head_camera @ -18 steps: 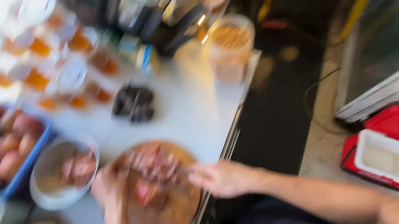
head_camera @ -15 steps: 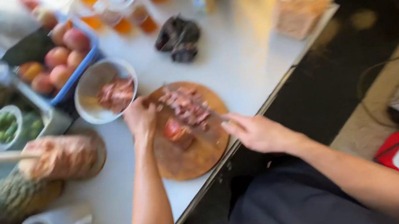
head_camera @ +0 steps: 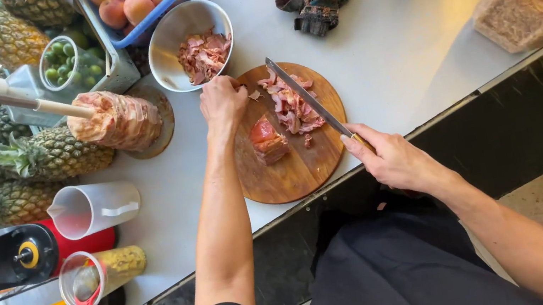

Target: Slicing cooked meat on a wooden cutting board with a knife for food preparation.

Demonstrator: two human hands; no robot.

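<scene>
Right hand (head_camera: 390,156) gripping one knife (head_camera: 311,103) over one round cutting board (head_camera: 295,163); left hand (head_camera: 222,102) curled shut beside the chopped meat (head_camera: 292,106); one metal bowl (head_camera: 163,50), four pineapples (head_camera: 49,153).

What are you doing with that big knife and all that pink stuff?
A person is cutting pink meat on a round wooden board. The right hand holds a long knife, its blade lying over a pile of sliced pieces. The left hand rests closed at the board's edge, right beside a metal bowl that already has slices in it. One uncut chunk sits on the board.
</scene>
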